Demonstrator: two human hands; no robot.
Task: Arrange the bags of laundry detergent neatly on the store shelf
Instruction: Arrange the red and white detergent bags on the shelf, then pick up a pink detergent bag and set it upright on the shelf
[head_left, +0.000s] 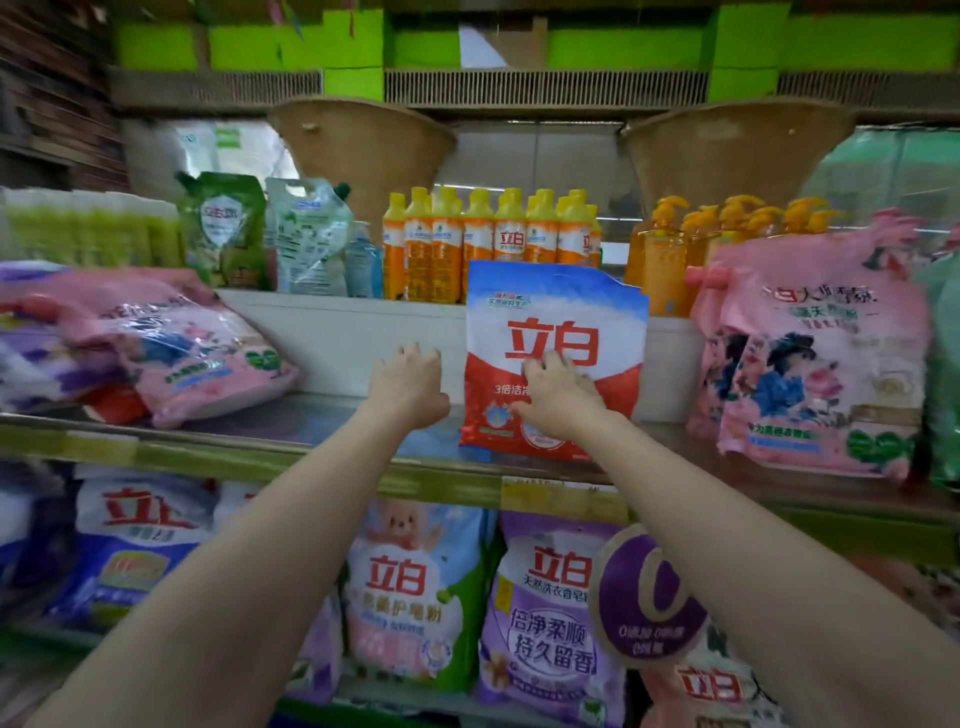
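Observation:
A red, white and blue detergent bag (556, 332) stands upright on the middle shelf (322, 415), leaning back against a white ledge. My right hand (558, 395) rests on its front with the fingers bent against the plastic. My left hand (410, 384) hovers just left of the bag with loosely curled fingers, holding nothing. Pink detergent bags (187, 348) lie flat in a pile at the left of the shelf. More pink bags (815, 364) stand upright at the right.
Orange bottles (493, 244) and green refill pouches (223, 228) line the raised ledge behind. The lower shelf holds upright purple, pink and blue detergent bags (545, 613). A yellow-green price rail (447, 483) runs along the shelf's front edge.

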